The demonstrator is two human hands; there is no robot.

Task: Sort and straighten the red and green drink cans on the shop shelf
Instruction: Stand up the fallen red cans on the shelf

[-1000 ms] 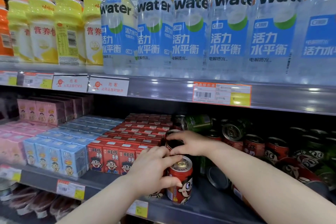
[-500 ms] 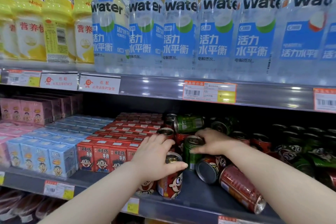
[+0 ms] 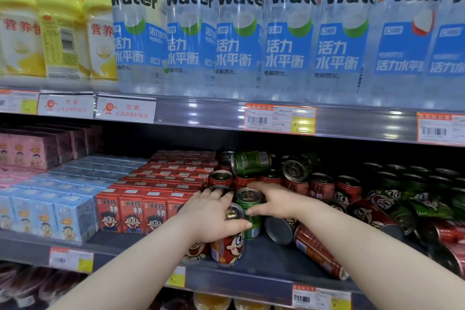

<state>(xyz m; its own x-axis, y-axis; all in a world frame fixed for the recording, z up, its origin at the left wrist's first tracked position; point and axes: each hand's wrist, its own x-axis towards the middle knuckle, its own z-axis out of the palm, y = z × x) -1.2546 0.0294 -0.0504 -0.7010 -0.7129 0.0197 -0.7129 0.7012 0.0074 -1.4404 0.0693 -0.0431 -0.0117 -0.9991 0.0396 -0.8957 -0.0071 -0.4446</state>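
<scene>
Reaching into the lower shelf [image 3: 264, 275] from its front edge, both bare forearms converge on one spot. Landmark: the red can [image 3: 227, 249], upright at the shelf's front lip. The left hand [image 3: 214, 216] sits over the top of it, palm down. Its thumb is curled round the can's right side and its fingers are draped across the rim toward the back, a closed hold on this can. The green can [image 3: 247, 202] stands upright just behind and to the right of the landmark; whether they touch, cannot tell. The right hand [image 3: 276, 202] clasps it from the right, thumb on the front wall, fingers arched over the top rim, forearm running down-right out of view. Right of the landmark a base-out can [image 3: 279, 230] lies on its side, and just beyond it lies a tipped red can [image 3: 317, 253], end toward the shelf edge. Behind the landmark stand upright red cans, with a sideways green can [image 3: 251, 162] lying across their tops. Far right of the landmark is a mixed red and green jumble [image 3: 392, 206], several tilted. Left of the landmark are red cartons [image 3: 130, 211], then blue cartons [image 3: 50, 216]. Above it are water bottles [image 3: 239, 33].
</scene>
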